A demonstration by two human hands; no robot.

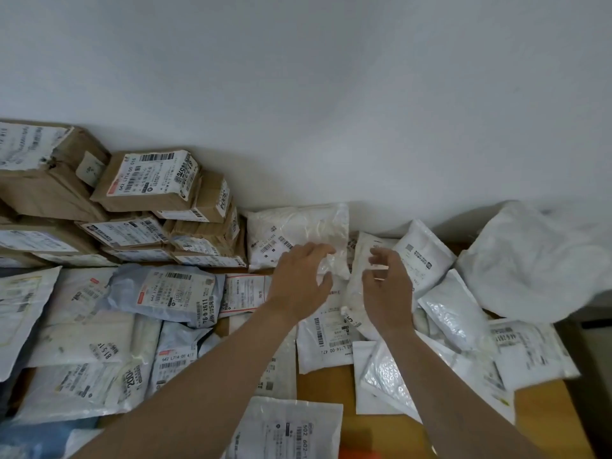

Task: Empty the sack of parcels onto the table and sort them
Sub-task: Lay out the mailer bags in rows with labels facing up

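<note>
White plastic mailers cover the wooden table (326, 384). My left hand (299, 281) hovers with spread fingers over the right corner of a large crinkled white mailer (291, 230) that leans on the wall. My right hand (389, 288) is close beside it, fingers loosely curled above a narrow white mailer (364, 246); I see nothing gripped in either hand. The crumpled white sack (530, 260) lies at the far right of the table. A labelled white mailer (326, 339) lies flat under my wrists.
Brown cardboard boxes (149, 180) are stacked against the wall at the left. A grey-blue mailer (165, 289) and several white ones fill the left front. Bubble mailers (453, 313) overlap at the right. The table's right edge drops off past the sack.
</note>
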